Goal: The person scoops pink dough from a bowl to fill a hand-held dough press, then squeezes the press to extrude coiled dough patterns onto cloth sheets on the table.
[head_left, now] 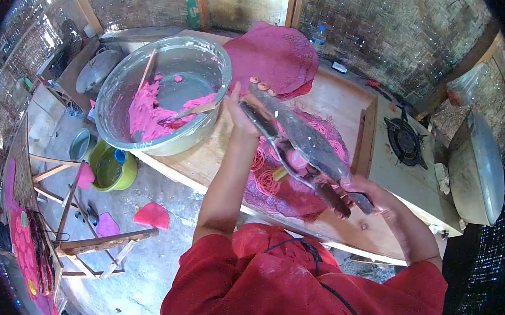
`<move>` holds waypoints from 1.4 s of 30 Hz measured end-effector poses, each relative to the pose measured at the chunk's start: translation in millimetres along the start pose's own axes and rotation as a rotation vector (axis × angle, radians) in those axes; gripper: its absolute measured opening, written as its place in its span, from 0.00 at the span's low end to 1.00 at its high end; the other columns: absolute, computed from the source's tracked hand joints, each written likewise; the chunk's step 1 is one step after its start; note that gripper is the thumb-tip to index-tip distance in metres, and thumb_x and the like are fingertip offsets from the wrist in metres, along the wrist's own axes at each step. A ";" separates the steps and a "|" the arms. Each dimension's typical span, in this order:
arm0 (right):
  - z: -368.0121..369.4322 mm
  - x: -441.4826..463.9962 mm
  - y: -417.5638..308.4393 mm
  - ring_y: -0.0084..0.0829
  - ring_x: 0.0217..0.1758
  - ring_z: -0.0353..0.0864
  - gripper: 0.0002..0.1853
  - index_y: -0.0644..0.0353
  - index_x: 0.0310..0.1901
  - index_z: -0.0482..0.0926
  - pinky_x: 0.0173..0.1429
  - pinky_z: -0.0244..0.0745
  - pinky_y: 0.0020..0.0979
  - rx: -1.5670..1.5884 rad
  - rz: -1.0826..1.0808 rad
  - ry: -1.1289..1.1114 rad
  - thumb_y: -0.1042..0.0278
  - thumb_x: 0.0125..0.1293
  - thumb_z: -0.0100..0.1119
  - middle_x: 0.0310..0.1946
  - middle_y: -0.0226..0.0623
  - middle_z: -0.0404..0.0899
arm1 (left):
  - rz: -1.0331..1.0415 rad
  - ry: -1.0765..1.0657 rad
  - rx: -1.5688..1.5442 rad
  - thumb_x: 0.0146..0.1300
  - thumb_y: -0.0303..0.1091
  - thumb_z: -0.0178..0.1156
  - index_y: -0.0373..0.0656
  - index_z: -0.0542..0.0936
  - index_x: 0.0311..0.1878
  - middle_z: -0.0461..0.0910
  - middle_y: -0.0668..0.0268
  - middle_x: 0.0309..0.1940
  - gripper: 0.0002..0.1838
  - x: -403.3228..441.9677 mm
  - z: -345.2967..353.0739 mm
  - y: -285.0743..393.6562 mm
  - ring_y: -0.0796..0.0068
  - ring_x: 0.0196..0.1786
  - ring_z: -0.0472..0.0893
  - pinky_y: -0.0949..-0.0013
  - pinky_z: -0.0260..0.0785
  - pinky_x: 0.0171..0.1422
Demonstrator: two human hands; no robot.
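Note:
A dark wooden two-bar hand press (313,141) is held up at a slant in front of me, its bars slightly apart. My left hand (242,114) is closed around the upper-left end, fingertips curling over the edge. At the lower-right end, my right hand (367,191) grips the other handles. Pink dough (296,158) shows between the bars near the middle. Beneath the press, several coils of thin pink strands (267,183) lie on a round pink mat (291,206), partly hidden by the press.
Left of the mat, a large grey basin (195,135) holds pink dough (147,115), a wooden spatula (202,108) and a stick (148,70). Another pink round mat (269,60) lies behind. A gas stove (405,137) stands right, beside a big metal pan (473,168). A green bucket (126,181) is on the floor.

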State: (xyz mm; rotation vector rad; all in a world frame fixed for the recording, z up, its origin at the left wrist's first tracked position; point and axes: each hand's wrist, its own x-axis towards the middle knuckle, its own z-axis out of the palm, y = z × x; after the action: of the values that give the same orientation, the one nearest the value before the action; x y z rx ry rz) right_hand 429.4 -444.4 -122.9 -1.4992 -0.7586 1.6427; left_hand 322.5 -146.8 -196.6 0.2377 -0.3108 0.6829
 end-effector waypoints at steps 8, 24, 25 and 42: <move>11.3 23.9 12.4 0.27 0.25 0.80 0.25 0.65 0.38 0.80 0.29 0.72 0.27 0.020 -0.095 0.035 0.45 0.64 0.52 0.27 0.38 0.81 | -0.067 0.007 0.042 0.66 0.49 0.49 0.51 0.72 0.38 0.72 0.68 0.30 0.13 9.1 12.4 25.9 0.65 0.38 0.73 0.56 0.69 0.44; -25.5 52.4 68.1 0.28 0.33 0.80 0.27 0.63 0.44 0.76 0.37 0.75 0.29 -0.127 -0.087 0.099 0.41 0.63 0.53 0.34 0.39 0.81 | -0.140 -0.082 -0.043 0.67 0.51 0.46 0.49 0.73 0.36 0.73 0.67 0.29 0.16 18.5 -30.9 1.8 0.64 0.38 0.75 0.56 0.69 0.47; -22.7 42.0 51.8 0.30 0.36 0.81 0.29 0.63 0.49 0.74 0.38 0.76 0.30 -0.025 -0.089 0.041 0.40 0.64 0.51 0.37 0.41 0.80 | -0.130 -0.082 -0.005 0.67 0.51 0.46 0.50 0.73 0.36 0.73 0.68 0.29 0.16 22.7 -17.0 2.7 0.65 0.39 0.75 0.57 0.67 0.49; -31.6 4.3 4.0 0.27 0.24 0.79 0.34 0.65 0.43 0.78 0.29 0.72 0.27 -0.209 0.014 0.209 0.33 0.65 0.44 0.25 0.38 0.80 | -0.056 0.069 -0.099 0.60 0.49 0.49 0.48 0.72 0.32 0.71 0.67 0.26 0.14 38.5 -32.5 -33.8 0.66 0.34 0.72 0.61 0.66 0.44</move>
State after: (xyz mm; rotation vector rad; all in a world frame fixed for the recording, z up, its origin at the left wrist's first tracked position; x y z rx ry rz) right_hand 460.0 -445.0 -132.6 -1.7948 -0.8238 1.4224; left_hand 379.2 -139.6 -216.8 0.1284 -0.2705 0.6169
